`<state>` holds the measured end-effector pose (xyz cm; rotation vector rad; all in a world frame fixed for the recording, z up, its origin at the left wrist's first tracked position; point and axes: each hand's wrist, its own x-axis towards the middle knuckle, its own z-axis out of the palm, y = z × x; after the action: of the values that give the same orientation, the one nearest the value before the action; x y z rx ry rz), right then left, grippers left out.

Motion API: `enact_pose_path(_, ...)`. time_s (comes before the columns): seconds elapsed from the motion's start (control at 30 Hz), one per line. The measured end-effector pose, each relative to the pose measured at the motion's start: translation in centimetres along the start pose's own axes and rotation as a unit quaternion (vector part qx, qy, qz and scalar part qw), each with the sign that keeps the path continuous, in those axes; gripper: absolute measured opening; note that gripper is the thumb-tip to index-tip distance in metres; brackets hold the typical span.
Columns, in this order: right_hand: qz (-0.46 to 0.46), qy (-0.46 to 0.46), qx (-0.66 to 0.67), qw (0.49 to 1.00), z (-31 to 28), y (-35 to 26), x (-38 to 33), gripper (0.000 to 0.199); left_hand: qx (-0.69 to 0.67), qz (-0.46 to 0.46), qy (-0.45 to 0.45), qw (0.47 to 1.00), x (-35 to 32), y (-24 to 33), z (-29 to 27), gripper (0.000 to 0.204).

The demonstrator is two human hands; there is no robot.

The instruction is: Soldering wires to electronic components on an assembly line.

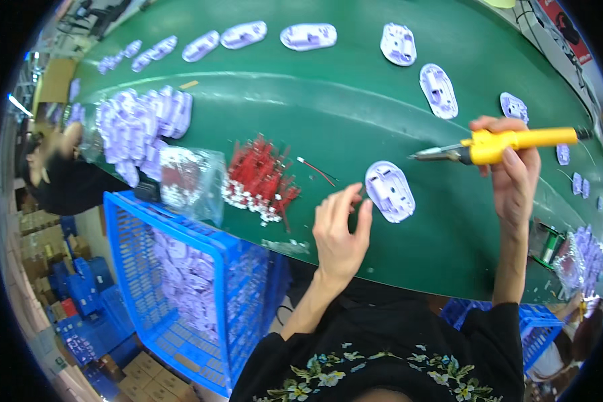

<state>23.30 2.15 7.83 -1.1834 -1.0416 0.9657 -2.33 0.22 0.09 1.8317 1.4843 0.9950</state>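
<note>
My right hand [510,164] is closed round a yellow soldering iron [492,146], whose metal tip points left over the green bench. Below and left of that tip lies an oval lavender plastic housing [390,191], its hollow inner side facing up. My left hand [342,231] is at the housing's left edge, thumb and fingers apart with nothing between them; whether a fingertip touches the rim I cannot tell. A single red-and-black wire lead [318,171] with a white connector lies beyond my left hand. Left of it is a heap of red wire leads [260,177] with white ends.
More lavender housings [308,37] are spaced along the far side of the green bench [301,127]. Piled housings [137,127] and a clear plastic bag [193,181] sit at left. A blue crate [224,288] stands below the edge. At right is a solder spool [549,246].
</note>
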Motion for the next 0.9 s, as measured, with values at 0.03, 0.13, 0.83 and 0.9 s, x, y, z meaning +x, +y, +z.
enact_pose_path(0.03, 0.0, 0.003, 0.004, 1.0, -0.3, -0.7, -0.6, 0.04, 0.001, -0.003, -0.007, 1.0, -0.3, 0.2, -0.9, 0.026)
enact_pose_path(0.13, 0.005, 0.083, 0.032, 0.996, -3.2, -1.2, -3.1, 0.036, -0.014, -0.009, -0.048, 0.999, -0.6, 0.5, -2.7, 0.026)
enact_pose_path(0.83, 0.128, 0.123, -0.205, 0.963, -15.7, -12.2, -15.5, 0.026, 0.073, 0.1, 0.189, 0.974, -2.3, 1.8, -23.2, 0.027)
enact_pose_path(0.9, 0.142, 0.099, -0.209, 0.962, -15.9, -11.2, -14.1, 0.027, 0.103, 0.077, 0.19, 0.973, -3.3, 0.9, -23.9, 0.026)
